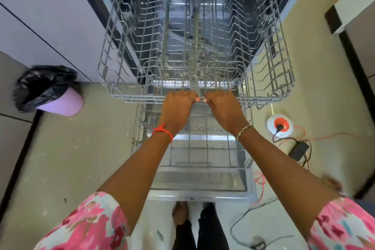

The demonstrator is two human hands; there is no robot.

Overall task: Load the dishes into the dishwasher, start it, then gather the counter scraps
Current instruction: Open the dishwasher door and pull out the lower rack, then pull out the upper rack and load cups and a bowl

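The dishwasher stands open with its door [199, 182] folded down in front of me. Its grey wire upper rack [129, 95] is slid out over the door and holds no dishes. Side by side at the middle of that rack's front rail, my left hand [178, 107] and my right hand [224, 108] each grip the wire with curled fingers. Below my arms sits the lower rack [205, 152], also pulled out and without dishes. No dishes or counter are in view.
A pink bin [54, 95] lined with a black bag stands on the floor at the left. On the right floor lie a white-and-orange cable reel [280, 125], a black power adapter [299, 150] and loose cables [261, 184]. White cabinet fronts [40, 16] run along the left.
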